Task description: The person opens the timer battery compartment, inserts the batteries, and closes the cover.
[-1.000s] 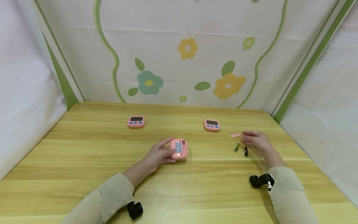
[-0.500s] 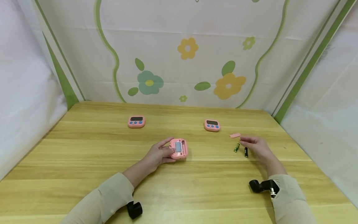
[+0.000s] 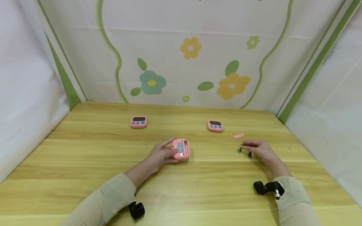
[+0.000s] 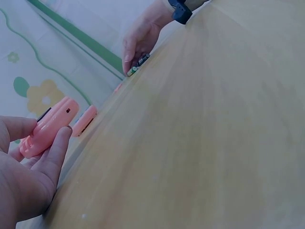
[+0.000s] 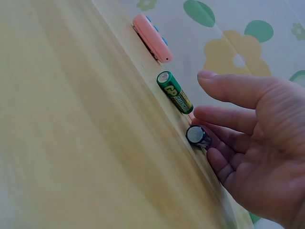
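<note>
The tabletop (image 3: 198, 191) has a smooth, yellowish wood grain running in long bands, backed by a pale, creased cloth (image 3: 167, 18) printed with flat, round-petalled flowers. On it lie two rounded-corner timers of pink plastic, the left-hand timer (image 3: 139, 121) and the right-hand timer (image 3: 215, 125), each with a dark rectangular screen and three round blue buttons, well apart from each other. A third, the back-up timer (image 3: 183, 149), shows its underside: a smooth grey rectangle beside a narrow, uncovered slot. The left hand (image 3: 161, 156) grips it, thumb across the back and fingers beneath, in front of and between the other two. A thin, flat pink cover (image 3: 238, 136) lies to the right, near two slim cylinders: a glossy green battery (image 5: 175, 93) with yellow GP lettering, and a dark battery (image 5: 198, 136) with a dull silvery end. The right hand (image 3: 263, 152) is at these batteries, thumb spread apart from loosely bent fingers, gripping neither; the fingertips are close to both, but whether they touch cannot be told. Beige cloth sleeves (image 3: 116, 193) cover both forearms.
</note>
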Demonstrator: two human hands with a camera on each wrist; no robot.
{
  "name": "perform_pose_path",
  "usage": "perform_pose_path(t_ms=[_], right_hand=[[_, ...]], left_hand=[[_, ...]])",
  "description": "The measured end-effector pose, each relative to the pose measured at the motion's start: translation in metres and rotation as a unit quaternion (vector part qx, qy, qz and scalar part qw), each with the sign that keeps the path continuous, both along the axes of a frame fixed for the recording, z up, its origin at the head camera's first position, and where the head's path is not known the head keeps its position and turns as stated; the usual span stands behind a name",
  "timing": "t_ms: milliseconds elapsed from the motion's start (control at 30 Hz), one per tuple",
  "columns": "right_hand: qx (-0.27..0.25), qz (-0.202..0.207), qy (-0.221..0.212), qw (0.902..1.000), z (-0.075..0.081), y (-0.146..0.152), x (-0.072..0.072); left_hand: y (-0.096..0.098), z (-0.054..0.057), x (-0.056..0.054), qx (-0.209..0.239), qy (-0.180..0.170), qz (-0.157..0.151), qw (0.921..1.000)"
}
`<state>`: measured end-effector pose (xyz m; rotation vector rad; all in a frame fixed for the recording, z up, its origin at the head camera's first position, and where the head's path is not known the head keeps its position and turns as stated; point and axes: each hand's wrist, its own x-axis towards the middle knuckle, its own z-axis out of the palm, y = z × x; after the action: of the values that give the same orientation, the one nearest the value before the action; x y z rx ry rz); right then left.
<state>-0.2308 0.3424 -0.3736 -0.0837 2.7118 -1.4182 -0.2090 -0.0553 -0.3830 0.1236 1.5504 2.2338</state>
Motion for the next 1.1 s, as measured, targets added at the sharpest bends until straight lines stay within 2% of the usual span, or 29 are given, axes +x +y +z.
perform_pose_path(t_ms=[233,400,700,1100], right_hand=[[0.018,0.021,0.019,0.9994,-0.002,-0.001,0.0],[0.009,0.028,0.027,0.9992,-0.003,-0.002,0.001],[0.053,0.038,0.084,0.9944,-0.004,-0.007,-0.001],[0.085,0.025,0.085,0.9924,-0.005,-0.011,-0.002]], left_hand=[[0.0,0.0,-0.001,-0.001,-0.007,0.0,1.0],[0.0,0.0,0.0,0.0,-0.006,-0.002,1.0],[0.0,0.001,0.0,0.001,-0.007,-0.003,1.0],[0.0,0.003,0.001,-0.005,-0.009,-0.004,0.9999]])
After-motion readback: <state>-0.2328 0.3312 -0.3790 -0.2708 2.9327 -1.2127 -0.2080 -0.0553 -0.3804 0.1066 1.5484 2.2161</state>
